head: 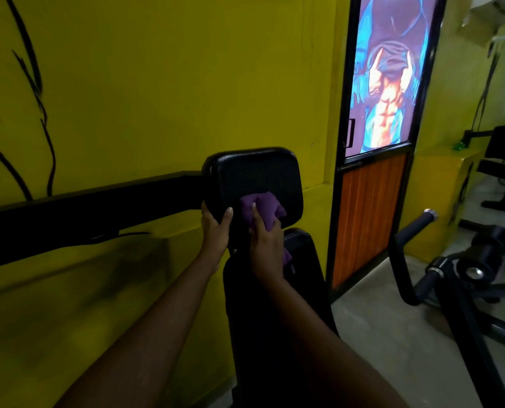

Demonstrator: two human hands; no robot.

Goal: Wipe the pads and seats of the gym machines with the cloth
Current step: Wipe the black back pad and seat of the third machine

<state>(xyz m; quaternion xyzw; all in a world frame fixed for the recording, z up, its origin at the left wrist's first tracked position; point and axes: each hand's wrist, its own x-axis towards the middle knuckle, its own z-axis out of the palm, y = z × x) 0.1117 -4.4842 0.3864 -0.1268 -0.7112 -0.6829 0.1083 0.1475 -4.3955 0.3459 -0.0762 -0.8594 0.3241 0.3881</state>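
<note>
bare forearms, left hand (216,232) and right hand (267,242), each with rounded, slightly long fingernails.

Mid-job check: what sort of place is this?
Most likely a gym: a black machine pad with a purple cloth pressed on it, a grip-ended bar to the right, and a muscular-torso poster on the door.
</note>
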